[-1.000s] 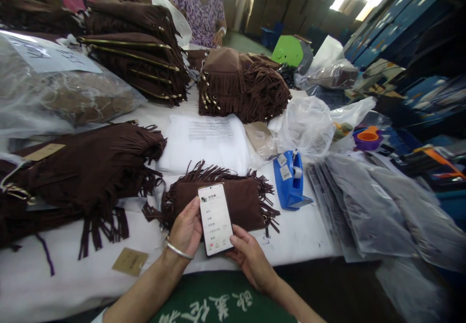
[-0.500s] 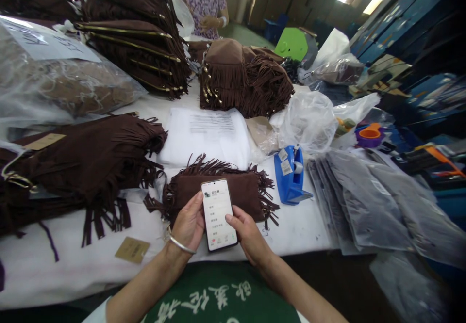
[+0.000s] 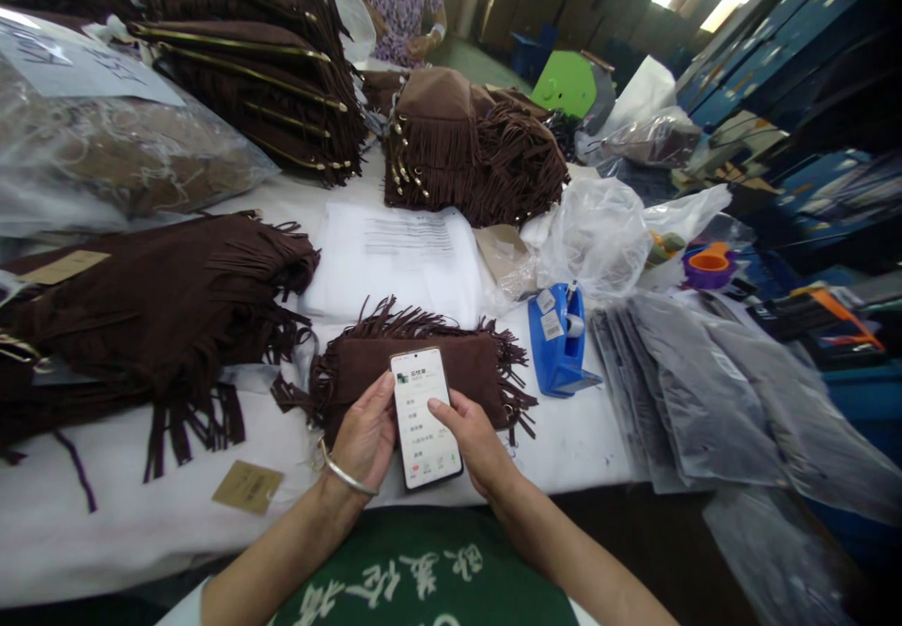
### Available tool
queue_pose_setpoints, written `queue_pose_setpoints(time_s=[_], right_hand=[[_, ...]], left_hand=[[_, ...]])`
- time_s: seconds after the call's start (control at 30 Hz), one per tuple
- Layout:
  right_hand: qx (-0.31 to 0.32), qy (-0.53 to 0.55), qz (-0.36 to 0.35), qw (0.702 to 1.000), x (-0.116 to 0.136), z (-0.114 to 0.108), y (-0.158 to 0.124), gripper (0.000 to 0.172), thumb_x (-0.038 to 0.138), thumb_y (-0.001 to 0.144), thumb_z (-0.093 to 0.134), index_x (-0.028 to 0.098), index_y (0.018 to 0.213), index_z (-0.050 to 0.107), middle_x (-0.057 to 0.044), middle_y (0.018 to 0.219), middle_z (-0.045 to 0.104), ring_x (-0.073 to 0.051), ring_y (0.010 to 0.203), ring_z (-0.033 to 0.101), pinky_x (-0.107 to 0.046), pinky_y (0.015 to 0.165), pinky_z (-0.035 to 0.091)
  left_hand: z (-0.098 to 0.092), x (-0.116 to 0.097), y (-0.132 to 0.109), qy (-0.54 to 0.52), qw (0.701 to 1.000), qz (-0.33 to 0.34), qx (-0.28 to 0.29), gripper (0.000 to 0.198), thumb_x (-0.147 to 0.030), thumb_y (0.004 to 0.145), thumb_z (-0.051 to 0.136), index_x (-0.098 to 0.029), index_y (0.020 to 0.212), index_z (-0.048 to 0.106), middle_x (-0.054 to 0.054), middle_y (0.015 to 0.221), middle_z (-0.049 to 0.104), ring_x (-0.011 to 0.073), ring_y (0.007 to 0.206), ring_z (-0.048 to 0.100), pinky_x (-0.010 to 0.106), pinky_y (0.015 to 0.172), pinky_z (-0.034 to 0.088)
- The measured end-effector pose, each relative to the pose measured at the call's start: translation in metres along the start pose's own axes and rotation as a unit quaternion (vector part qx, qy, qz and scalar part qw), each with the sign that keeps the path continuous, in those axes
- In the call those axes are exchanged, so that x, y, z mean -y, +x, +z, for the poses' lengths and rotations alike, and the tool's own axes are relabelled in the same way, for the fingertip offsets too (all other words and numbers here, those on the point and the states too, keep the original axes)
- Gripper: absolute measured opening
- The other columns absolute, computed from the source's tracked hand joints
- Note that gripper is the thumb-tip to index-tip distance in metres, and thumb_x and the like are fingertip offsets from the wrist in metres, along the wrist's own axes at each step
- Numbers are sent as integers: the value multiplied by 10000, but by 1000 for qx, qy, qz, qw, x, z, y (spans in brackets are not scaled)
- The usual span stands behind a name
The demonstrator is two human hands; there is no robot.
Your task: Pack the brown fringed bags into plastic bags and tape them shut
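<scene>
A smartphone (image 3: 426,429) with a lit white screen is held upright between my two hands, over the table's front edge. My left hand (image 3: 366,433) grips its left side, thumb along the edge, and a silver bangle circles that wrist. On the right side, my right hand (image 3: 474,438) holds the phone with its thumb on the screen; its other fingers are partly hidden behind. Just beyond the phone lies a brown fringed pouch (image 3: 469,367), partly covered by it. A tan cardboard tag (image 3: 248,487) lies to the left of my left hand.
A blue tape dispenser (image 3: 556,344) stands right of the pouch, beside grey plastic-wrapped packs (image 3: 676,382). White sheets (image 3: 395,264) lie behind the pouch. Brown fringed bags (image 3: 169,297) lie left, with stacks (image 3: 274,71) at the back. Across the table is a person (image 3: 395,6).
My right thumb has slid slightly up and left on the screen. Another person's hand has come into view at the top left, on the stacked bags. The view has shifted slightly.
</scene>
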State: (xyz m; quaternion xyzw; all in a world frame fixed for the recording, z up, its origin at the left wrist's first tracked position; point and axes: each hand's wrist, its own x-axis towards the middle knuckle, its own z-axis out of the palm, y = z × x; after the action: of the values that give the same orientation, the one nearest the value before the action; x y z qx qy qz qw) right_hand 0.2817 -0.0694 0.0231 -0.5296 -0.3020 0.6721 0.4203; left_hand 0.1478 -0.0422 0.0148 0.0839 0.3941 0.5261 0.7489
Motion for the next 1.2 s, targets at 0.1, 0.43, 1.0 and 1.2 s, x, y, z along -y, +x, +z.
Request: queue_pose_setpoints(time_s=[0.1, 0.43, 1.0, 1.2], right_hand=[[-15, -12, 4, 1000, -2, 0, 5, 422, 456, 778, 671, 155, 1073, 654, -83, 913, 715, -236, 771, 659, -354, 710, 488], [4, 71, 12, 997, -6, 2, -1, 457, 484, 870, 559, 121, 1137, 638, -115, 976, 708, -258, 896, 654, -395, 823, 480], [26, 180, 49, 982, -9, 7, -10, 632, 657, 855, 433, 145, 1187, 598, -121, 989, 707, -279, 990, 638, -439, 880, 478], [32, 164, 35, 985, -2, 11, -9, 639, 676, 838, 446, 146, 1152, 618, -122, 1006, 700, -284, 1002, 629, -440, 893, 469]], left_hand=[[1, -1, -1, 4, 1000, 3, 3, 348, -298, 757, 722, -124, 1050, 648, 81, 999, 714, 214, 924, 660, 306, 831, 521], [-4, 1, 1, 8, 1000, -13, 0, 327, -292, 752, 718, -119, 1024, 667, 86, 978, 722, 215, 902, 671, 290, 805, 530], [-5, 0, -1, 4, 1000, -26, -1, 251, -260, 757, 708, -127, 968, 679, 64, 883, 734, 208, 798, 689, 297, 734, 560], [-5, -2, 4, -4, 1000, -19, 13, 271, -288, 764, 708, -121, 975, 673, 68, 884, 732, 190, 771, 686, 276, 714, 556]])
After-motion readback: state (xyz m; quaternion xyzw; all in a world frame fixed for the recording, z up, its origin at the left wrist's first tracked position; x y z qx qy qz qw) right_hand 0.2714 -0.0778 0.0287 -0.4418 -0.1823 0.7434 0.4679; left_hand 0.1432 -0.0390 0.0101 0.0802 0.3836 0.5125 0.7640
